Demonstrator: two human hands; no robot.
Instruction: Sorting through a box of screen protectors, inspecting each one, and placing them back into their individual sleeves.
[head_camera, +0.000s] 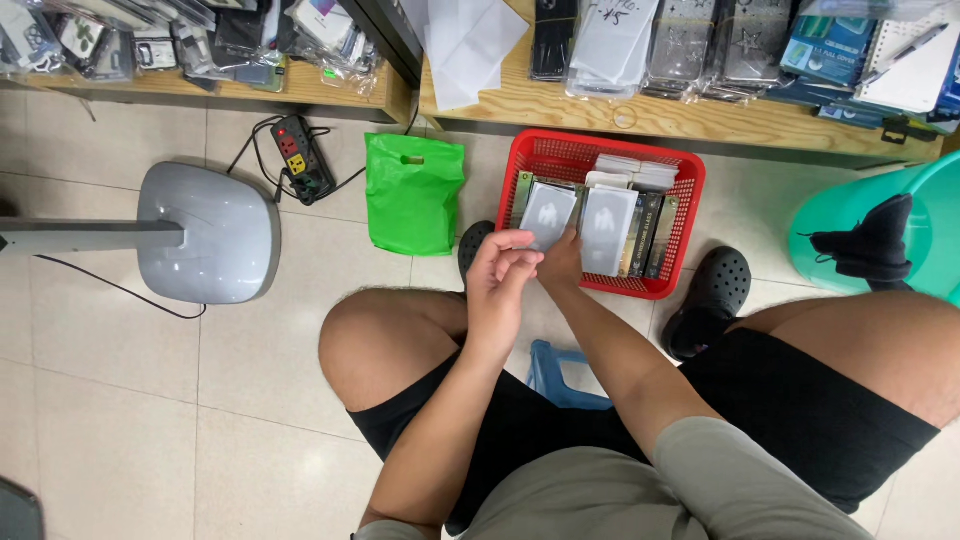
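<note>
A red plastic basket (520, 170) stands on the tiled floor between my feet, filled with several flat packaged items standing on edge. Both hands meet at its near left corner. My left hand (503, 285) pinches the lower edge of a flat whitish clear pack (548, 213) that tilts up out of the basket. Just to the right, my right hand (562, 265) grips the same pack from below. A second pale pack (608, 228) stands beside it in the basket, with dark packs to its right.
A green plastic bag (415, 192) lies left of the basket, past it a black power strip (300, 158) and a grey stand base (212, 235). Low wooden shelves (650, 118) carry packaged goods. A teal stool (935, 215) with a black shoe stands at the right; a blue stool (560, 378) is under me.
</note>
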